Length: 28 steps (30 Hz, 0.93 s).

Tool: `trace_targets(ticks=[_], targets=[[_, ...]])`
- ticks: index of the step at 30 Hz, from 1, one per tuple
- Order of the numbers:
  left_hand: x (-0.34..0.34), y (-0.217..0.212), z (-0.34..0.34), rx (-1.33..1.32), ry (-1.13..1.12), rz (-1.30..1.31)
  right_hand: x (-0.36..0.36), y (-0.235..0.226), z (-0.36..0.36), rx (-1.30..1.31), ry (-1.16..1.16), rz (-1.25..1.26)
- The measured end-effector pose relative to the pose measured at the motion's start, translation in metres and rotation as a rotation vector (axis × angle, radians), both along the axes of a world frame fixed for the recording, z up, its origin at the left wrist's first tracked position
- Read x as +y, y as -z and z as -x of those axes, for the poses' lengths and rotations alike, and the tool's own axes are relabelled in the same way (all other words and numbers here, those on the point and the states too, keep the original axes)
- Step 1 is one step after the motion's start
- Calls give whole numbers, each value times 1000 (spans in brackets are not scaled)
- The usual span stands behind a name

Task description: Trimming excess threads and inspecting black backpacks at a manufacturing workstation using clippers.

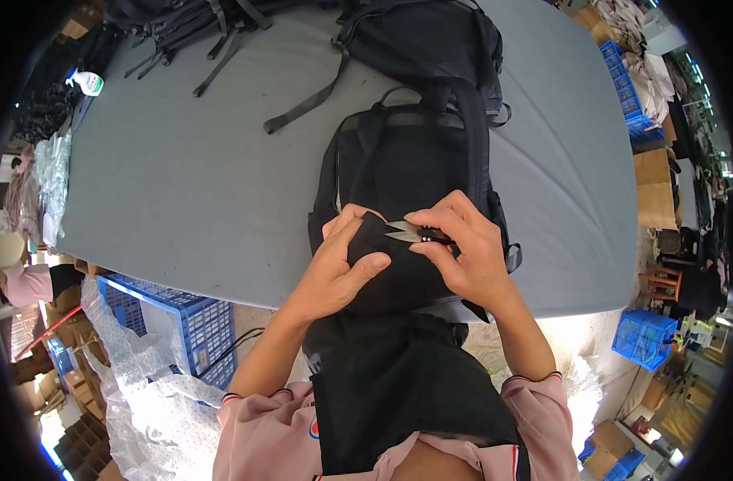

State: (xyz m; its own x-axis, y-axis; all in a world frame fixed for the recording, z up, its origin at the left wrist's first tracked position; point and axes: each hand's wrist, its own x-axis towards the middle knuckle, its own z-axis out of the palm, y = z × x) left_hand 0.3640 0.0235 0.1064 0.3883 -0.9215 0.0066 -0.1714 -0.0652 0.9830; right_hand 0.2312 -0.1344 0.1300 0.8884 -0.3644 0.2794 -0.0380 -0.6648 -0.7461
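Observation:
A black backpack (406,160) lies on the grey-covered table in front of me, its top handle toward the far side. My left hand (339,264) pinches a fold of black fabric (368,239) and holds it up over the near part of the bag. In my right hand (467,244) is a small pair of thread snips (404,232). The two pointed blades stand slightly apart, with their tips at the edge of the held fabric. Fingers hide most of the snips' dark handle.
Another black backpack (423,44) lies just beyond, and more black bags with straps (190,24) are heaped at the far left. A white spray bottle (87,82) is at the table's left edge. Blue plastic crates (214,337) stand on the floor at left and right (644,338).

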Motion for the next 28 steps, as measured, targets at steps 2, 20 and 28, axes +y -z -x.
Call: trace_targets(ticks=[2,20,28], targets=[[0,0,1,-22,1,0,0,2,-1,-21,-5,13],[-1,6,1,9,-32,-18,4,9,-3,-61,88,-56],[-35,30,-55,-22,-170,-259,10,33,-3,-65,178,-521]])
